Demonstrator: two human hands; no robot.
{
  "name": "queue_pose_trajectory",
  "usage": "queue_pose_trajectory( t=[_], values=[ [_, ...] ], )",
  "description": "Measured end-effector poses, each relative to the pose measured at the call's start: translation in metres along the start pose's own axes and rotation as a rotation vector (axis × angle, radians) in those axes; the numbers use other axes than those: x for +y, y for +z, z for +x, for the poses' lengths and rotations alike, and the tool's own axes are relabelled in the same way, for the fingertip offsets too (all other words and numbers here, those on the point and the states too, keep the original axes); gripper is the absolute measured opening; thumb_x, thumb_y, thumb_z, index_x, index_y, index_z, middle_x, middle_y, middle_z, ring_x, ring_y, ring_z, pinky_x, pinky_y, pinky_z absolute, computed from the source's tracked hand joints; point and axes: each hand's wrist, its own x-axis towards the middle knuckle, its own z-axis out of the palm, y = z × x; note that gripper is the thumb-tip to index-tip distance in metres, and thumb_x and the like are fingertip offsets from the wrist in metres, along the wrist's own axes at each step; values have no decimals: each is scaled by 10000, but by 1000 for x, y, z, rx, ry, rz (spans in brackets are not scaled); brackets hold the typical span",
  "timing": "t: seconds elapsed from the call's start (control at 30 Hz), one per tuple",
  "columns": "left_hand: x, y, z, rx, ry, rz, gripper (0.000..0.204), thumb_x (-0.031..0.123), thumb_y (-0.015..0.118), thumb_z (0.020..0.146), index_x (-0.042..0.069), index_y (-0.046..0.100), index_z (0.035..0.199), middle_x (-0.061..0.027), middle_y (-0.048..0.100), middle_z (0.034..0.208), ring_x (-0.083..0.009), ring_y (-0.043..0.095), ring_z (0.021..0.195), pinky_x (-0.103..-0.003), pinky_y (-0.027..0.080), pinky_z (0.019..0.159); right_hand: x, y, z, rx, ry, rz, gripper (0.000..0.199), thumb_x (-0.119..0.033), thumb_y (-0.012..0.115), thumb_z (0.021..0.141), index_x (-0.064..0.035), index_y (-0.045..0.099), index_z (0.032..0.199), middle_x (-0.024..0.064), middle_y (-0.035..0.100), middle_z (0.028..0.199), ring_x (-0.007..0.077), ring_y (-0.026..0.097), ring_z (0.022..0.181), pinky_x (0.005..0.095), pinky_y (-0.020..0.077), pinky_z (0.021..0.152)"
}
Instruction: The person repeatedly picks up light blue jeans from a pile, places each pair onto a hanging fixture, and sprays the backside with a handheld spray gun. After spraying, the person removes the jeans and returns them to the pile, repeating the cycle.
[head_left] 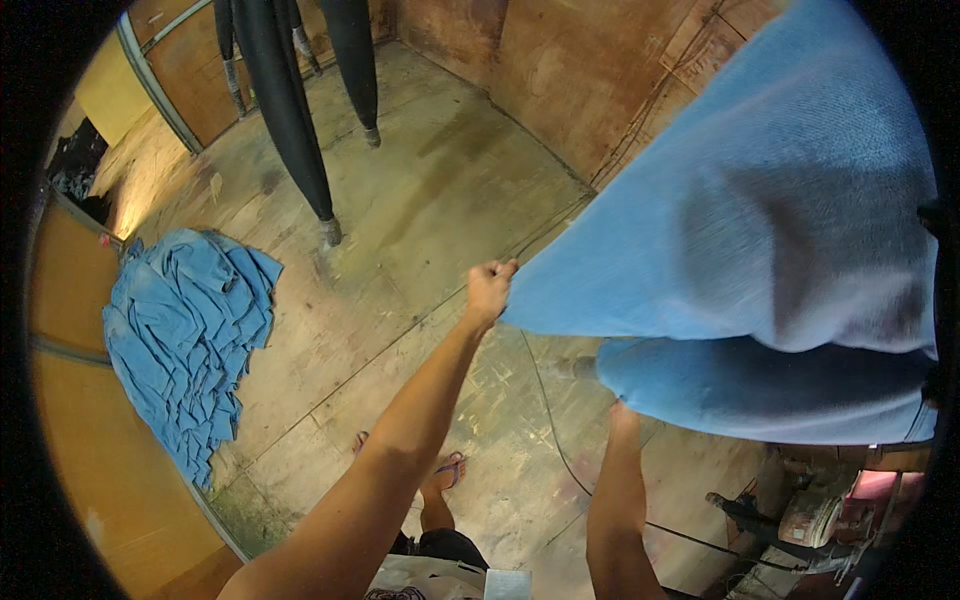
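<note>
And there was the left hand [488, 292], fingers closed tight on the hem corner of the upper leg of the blue denim trousers [700, 250], pulling it into a long point! The trousers filled the right side of the view, both legs stretching leftward. Over to the right hand [623, 408]: up against the hem of the lower leg, mostly hidden, so whether it was clenched or how far it opened, nobody could tell.

The sound play, by my reckoning, was an even pull on both hems, grip near the seam, cloth kept smooth and untwisted around the grey tip [575, 368] poking from the lower leg.

Now the edges! Wide bare floor [370, 340] lay between the left hand and the denim pile [190, 330]; good room on that side. Dark leg-shaped forms [285, 120] stood farther off, the wooden wall [580, 80] behind. Tighter at lower right, where machinery [815, 520] crowded in below the lower leg, and a cable [548, 415] trailed across the floor, a likely snag for sandalled feet [452, 470].
</note>
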Motion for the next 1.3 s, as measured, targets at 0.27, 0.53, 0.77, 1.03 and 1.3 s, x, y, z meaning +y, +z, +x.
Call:
queue_pose_trajectory(
  t=[0.27,0.53,0.77,1.03,1.3],
  values=[
    [-27,-19,-1,-46,39,90,407,223,694,904,5,563,585,-43,480,492,-128,416,476,-362,348,463,23,-7,-14,81,115,-131,553,-452,561,970,-38,528,1335,111,630,1165,266,631,985,411,523,817],
    [-107,-137,-59,-152,-43,214,372,240,673,912,-14,589,654,-152,481,518,-206,437,479,-406,380,504,132,-56,-190,273,271,-338,566,-497,548,965,-36,557,1293,108,644,1109,267,636,930,414,523,772],
    [-213,-248,-126,-167,-109,404,350,240,642,923,-25,594,699,-228,516,587,-328,483,500,-438,419,529,279,-66,-347,46,677,-643,584,-536,538,961,-34,583,1256,106,655,1060,269,641,883,417,523,732],
    [-431,-388,-109,-190,-274,743,326,242,605,945,-15,639,747,-258,596,681,-426,583,607,-478,470,592,457,-76,-461,-330,1009,-908,613,-581,525,957,-32,613,1214,103,669,1004,270,647,829,419,523,687],
    [-519,-781,-242,-176,-1461,1681,723,383,735,848,-7,477,1400,-234,480,1475,-350,511,1348,-463,483,1032,511,-108,-540,-503,1190,-1063,649,-626,513,952,-30,642,1172,100,682,947,272,652,775,422,523,641]
  ],
)
